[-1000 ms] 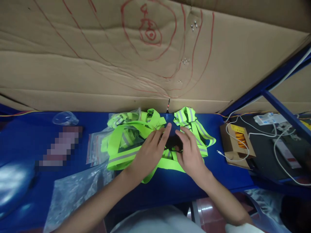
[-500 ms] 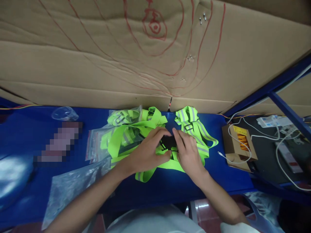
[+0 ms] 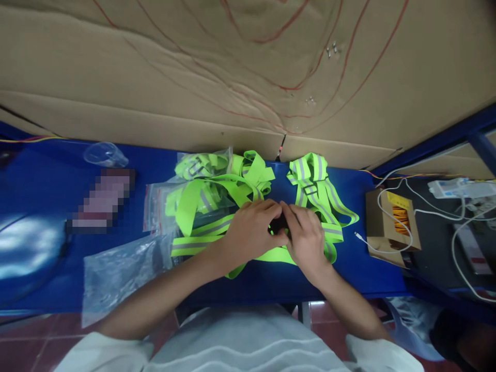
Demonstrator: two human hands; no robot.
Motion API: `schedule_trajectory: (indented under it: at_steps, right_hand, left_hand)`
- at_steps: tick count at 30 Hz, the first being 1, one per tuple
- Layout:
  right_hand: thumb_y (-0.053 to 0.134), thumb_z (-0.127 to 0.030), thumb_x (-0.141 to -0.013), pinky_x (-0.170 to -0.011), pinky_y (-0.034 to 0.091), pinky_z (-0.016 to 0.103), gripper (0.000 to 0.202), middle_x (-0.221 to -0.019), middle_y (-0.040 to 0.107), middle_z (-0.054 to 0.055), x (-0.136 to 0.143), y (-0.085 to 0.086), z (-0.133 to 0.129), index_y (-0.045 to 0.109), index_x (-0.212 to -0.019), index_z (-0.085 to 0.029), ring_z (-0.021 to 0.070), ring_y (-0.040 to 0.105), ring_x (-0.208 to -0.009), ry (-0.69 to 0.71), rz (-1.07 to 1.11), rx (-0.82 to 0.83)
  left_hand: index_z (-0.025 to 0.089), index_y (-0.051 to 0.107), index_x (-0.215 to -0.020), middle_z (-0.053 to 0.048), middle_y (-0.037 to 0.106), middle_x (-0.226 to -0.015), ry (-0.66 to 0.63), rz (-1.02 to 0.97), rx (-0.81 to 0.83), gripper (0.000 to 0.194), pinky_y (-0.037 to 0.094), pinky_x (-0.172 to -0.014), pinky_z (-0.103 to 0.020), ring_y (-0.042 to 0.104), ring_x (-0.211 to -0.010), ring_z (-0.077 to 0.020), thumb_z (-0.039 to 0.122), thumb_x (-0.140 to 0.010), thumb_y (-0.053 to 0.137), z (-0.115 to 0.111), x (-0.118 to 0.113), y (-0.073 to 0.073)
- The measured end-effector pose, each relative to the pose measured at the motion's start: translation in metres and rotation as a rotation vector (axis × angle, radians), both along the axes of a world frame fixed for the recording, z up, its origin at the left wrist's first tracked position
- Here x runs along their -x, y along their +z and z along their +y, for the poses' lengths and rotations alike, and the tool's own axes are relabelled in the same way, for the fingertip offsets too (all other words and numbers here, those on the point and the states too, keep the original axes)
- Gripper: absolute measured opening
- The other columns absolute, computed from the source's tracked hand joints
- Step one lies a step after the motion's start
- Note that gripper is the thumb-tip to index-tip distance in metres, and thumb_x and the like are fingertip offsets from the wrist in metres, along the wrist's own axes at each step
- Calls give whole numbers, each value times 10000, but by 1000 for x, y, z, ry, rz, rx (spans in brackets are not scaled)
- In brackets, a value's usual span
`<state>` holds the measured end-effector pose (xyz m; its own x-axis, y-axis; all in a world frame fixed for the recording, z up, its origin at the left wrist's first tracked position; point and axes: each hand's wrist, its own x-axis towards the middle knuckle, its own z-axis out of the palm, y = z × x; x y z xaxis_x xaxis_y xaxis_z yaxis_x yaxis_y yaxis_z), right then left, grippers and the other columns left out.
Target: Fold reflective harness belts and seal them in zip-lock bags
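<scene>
My left hand (image 3: 251, 230) and my right hand (image 3: 307, 238) meet over a neon-yellow strap harness with grey reflective stripes (image 3: 201, 243). Both are closed, fingertips and thumbs pinching a small black buckle (image 3: 278, 223) on the strap between them. The fingers cover most of the buckle, so its exact shape is hidden. Strap loops run out beneath both hands on the blue table (image 3: 240, 294). Behind my right hand lies another bunched reflective harness (image 3: 310, 173) with a black slider. To the left, more rolled harnesses (image 3: 203, 165) sit in clear plastic bags.
A clear empty bag (image 3: 116, 274) lies left of my left arm, near stacked zip bags (image 3: 157, 206). A clear cup (image 3: 105, 154) lies farther left. An open cardboard box (image 3: 377, 219) and white cable (image 3: 382, 249) are right. A cardboard wall (image 3: 174, 113) rises behind.
My hands have drawn closer together, and the fingers now cover more of the black buckle. The view has tilted downward, showing more of my shirt and the floor.
</scene>
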<state>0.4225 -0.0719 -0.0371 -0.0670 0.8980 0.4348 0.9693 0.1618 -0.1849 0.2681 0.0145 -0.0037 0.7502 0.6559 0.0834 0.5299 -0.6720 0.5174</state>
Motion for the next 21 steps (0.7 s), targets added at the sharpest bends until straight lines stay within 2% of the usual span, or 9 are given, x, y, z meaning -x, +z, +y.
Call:
schedule_trajectory:
  at_steps: [3,6,8,11,13,15,17,19,21]
  right_hand:
    - [524,-40,-833,-905,507,421,537,-1159,704,123,-1,2,-3,616,-1352,-140,298,614,-1012,-38,5,4]
    - [520,1,-711,-892,508,424,577,-1136,711,127,-4,1,-3,649,-1257,-137,311,622,-1006,-69,-2,23]
    - [519,8,-666,-874,511,422,592,-1113,718,125,-6,0,-1,653,-1222,-146,313,632,-988,-72,-18,35]
    - [528,4,-665,-865,518,419,576,-1102,726,128,-9,-1,2,636,-1207,-155,317,653,-992,-75,1,51]
    - [533,-2,-665,-847,526,410,596,-1113,725,132,-11,-2,4,586,-1237,-158,314,673,-997,-113,97,86]
    - [538,-18,-669,-787,531,385,618,-1107,717,130,-16,-1,4,510,-1271,-160,296,690,-949,-153,248,165]
    - [546,-52,-709,-748,523,357,560,-1078,704,110,-25,1,5,470,-1251,-172,266,687,-894,-159,397,251]
    - [556,-95,-774,-813,522,360,413,-1076,689,87,-38,7,6,503,-1172,-193,242,675,-940,-98,529,299]
    - [612,-172,-844,-960,497,384,232,-1155,683,90,-52,16,7,588,-1073,-196,238,651,-1096,46,660,369]
  left_hand:
    - [171,626,-1005,-78,704,-1141,-54,-85,23,147,543,-940,-422,679,-1068,-267,252,-895,681,-2,7,-5]
    - [178,608,-1205,-110,670,-1273,-154,-127,26,390,541,-990,-454,656,-1167,-287,458,-947,690,-3,17,-17]
    - [184,587,-1290,-126,658,-1323,-154,-95,-12,471,541,-1009,-485,650,-1200,-302,493,-949,688,-4,23,-25]
    - [176,553,-1388,-140,616,-1426,-125,-61,-127,403,525,-1077,-513,611,-1299,-304,332,-1018,597,-4,28,-31]
    - [137,476,-1483,-155,573,-1488,-166,-59,-207,466,500,-1141,-493,567,-1367,-286,162,-1020,517,-4,30,-33]
    - [80,419,-1525,-169,567,-1495,-226,-34,-271,584,488,-1173,-459,564,-1374,-268,-10,-948,433,-2,33,-35]
    - [49,413,-1527,-176,566,-1495,-240,-7,-317,679,487,-1185,-457,562,-1376,-266,-97,-865,375,1,38,-38]
    - [69,427,-1530,-171,534,-1528,-197,-43,-344,714,473,-1206,-479,519,-1421,-266,-113,-843,358,7,44,-39]
    - [126,432,-1544,-155,498,-1563,-139,-134,-369,720,448,-1228,-513,457,-1475,-260,-106,-867,357,13,52,-39]
